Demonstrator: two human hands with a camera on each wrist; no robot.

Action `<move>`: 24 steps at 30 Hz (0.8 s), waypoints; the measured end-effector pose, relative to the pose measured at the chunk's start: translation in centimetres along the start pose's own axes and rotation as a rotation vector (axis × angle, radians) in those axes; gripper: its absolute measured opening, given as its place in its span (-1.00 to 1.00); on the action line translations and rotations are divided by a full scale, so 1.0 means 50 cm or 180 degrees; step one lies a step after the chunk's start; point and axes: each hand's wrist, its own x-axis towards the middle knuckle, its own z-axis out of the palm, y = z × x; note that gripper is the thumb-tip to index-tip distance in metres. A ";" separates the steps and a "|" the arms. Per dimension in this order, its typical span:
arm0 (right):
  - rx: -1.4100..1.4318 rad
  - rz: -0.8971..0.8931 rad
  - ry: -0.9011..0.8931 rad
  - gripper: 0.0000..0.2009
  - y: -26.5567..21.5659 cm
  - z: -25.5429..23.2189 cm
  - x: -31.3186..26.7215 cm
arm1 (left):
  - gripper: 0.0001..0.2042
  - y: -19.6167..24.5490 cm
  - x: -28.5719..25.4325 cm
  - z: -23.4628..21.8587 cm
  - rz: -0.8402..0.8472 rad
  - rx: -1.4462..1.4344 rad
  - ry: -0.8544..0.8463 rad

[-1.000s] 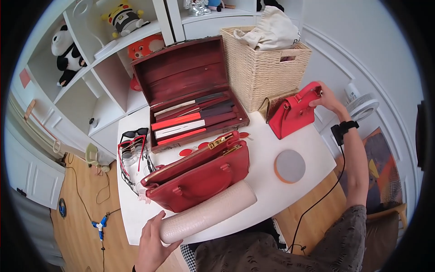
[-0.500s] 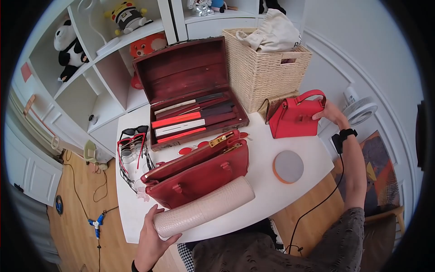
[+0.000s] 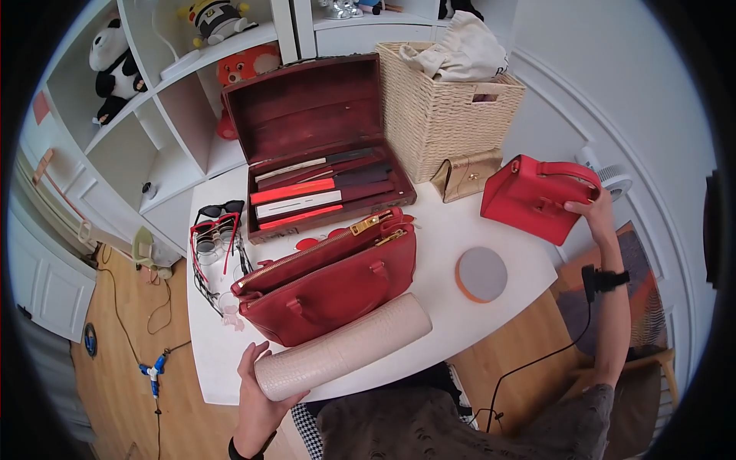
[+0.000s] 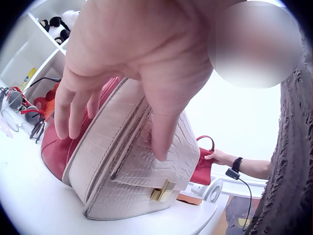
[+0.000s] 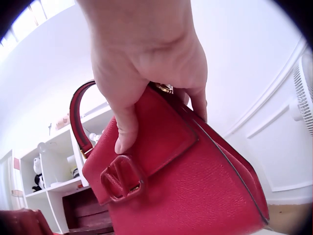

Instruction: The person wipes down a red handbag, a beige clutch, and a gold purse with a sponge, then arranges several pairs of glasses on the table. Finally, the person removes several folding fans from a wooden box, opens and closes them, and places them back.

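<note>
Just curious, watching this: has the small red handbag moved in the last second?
Yes. The small red handbag, gripped by the right hand, has swung rightward away from the wicker basket, uncovering a gold pouch.

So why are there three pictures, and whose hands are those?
They belong to one person wearing three cameras: one on the head looking down, one on each wrist. The right hand holds up a small red handbag in its grip; its wrist picture shows that up close. The left hand grips the end of a pale pink bag lying on the white table. Also there: a big red handbag, an open red case, a wicker basket and sunglasses.
</note>
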 end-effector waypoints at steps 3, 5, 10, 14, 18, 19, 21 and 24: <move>0.0226 0.0006 0.0031 -0.46 -0.059 -0.015 -0.071 | 0.20 -0.001 -0.002 0.000 -0.0042 -0.0035 -0.0104; 0.0493 -0.0041 -0.0048 -0.47 -0.098 -0.007 -0.119 | 0.16 -0.002 -0.004 0.001 -0.0023 -0.0062 -0.0057; 0.0550 0.0048 -0.0673 -0.55 -0.108 -0.013 -0.200 | 0.06 0.009 0.010 0.006 -0.0308 -0.0309 0.0018; 0.0047 -0.0198 -0.0899 -0.71 -0.128 0.033 -0.246 | -0.02 0.018 0.025 0.014 -0.0283 -0.0375 0.0161; 0.0175 -0.0278 -0.1136 -0.82 -0.118 0.077 -0.266 | -0.04 0.019 0.028 0.027 -0.0280 -0.0375 0.0226; 0.0270 -0.0336 -0.1226 -0.82 -0.119 0.090 -0.267 | -0.05 0.022 0.031 0.030 -0.0279 -0.0401 0.0249; 0.0256 -0.0340 -0.1294 -0.83 -0.130 0.102 -0.264 | -0.06 0.023 0.036 0.034 -0.0293 -0.0407 0.0293; 0.0189 -0.0393 -0.1410 -0.81 -0.104 0.109 -0.258 | -0.07 0.019 0.043 0.043 -0.0404 -0.0453 0.0373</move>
